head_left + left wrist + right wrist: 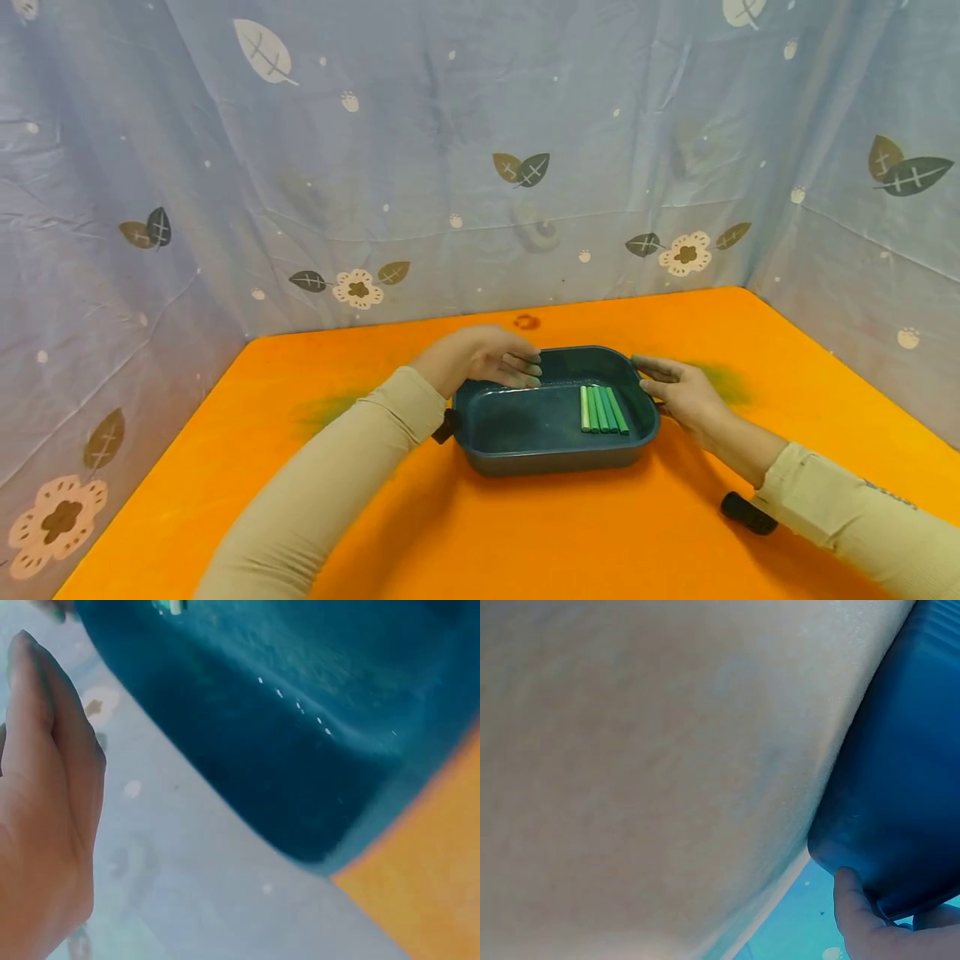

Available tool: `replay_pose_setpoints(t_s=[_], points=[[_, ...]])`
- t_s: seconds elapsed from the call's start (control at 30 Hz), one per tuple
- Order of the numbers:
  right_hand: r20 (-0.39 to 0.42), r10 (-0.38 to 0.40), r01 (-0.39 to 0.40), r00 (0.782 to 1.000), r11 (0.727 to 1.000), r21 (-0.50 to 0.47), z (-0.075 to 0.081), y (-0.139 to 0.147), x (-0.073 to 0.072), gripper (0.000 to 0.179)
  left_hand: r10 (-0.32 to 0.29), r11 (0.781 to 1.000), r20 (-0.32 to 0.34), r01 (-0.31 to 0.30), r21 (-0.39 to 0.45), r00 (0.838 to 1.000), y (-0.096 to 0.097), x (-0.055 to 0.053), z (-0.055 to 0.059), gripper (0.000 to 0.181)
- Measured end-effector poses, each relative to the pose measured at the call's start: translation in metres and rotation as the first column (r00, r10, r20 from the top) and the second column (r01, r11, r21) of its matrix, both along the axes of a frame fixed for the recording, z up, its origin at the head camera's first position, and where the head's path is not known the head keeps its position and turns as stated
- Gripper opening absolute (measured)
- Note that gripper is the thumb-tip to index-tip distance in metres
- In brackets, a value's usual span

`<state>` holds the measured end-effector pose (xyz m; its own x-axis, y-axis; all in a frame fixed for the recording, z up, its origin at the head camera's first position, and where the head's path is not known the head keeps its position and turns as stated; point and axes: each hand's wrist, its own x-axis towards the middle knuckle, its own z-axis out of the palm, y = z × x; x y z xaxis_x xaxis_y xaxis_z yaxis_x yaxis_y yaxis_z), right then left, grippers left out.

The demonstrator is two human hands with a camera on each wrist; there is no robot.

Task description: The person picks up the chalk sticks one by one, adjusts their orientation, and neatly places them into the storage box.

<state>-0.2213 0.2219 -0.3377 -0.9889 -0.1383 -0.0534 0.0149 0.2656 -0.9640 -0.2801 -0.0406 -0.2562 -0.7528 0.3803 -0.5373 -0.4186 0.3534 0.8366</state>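
Note:
A dark blue-green rectangular pan [517,423] with rounded corners is on the orange table. Several thin sticks [603,410] in shades of green, perhaps chalk, lie side by side at its right end. My left hand [498,360] is over the pan's back left part, its fingers fairly straight; in the left wrist view that hand [52,765] is outside the rim, apart from it. At the back right corner my right hand [684,398] has thumb and fingers at the rim. The right wrist view shows fingers [851,907] on the pan's outer wall [907,787], the far ones partly hidden.
The orange table [570,533] reaches back to a patterned blue-grey cloth [450,167] hanging on several sides. Faint green smudges [718,382] mark the tabletop. Small black objects [748,512] show beside both wrists.

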Motion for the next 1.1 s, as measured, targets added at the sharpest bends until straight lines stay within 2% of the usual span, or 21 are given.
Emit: replay_pose_setpoints(t_s=[0.23, 0.37, 0.7, 1.1], points=[[0.006, 0.0, 0.0, 1.0, 1.0, 0.006, 0.0, 0.0, 0.0, 0.052, 0.015, 1.0, -0.031, -0.016, -0.015, 0.999, -0.027, 0.008, 0.003, 0.04], [0.02, 0.002, -0.002, 1.0, 1.0, 0.003, 0.0, 0.0, -0.001, 0.053, 0.042, 0.999, -0.036, -0.042, 0.003, 0.998, -0.038, 0.01, 0.0, 0.04], [0.023, 0.003, -0.003, 1.0, 1.0, 0.001, 0.001, -0.002, -0.002, 0.053, 0.066, 0.996, -0.081, -0.062, 0.06, 0.995, -0.067, 0.019, -0.008, 0.04], [0.001, 0.006, -0.006, 1.0, 1.0, 0.009, -0.001, 0.0, -0.002, 0.053, 0.122, 0.989, -0.086, -0.113, 0.098, 0.989, -0.103, 0.026, -0.019, 0.043]])
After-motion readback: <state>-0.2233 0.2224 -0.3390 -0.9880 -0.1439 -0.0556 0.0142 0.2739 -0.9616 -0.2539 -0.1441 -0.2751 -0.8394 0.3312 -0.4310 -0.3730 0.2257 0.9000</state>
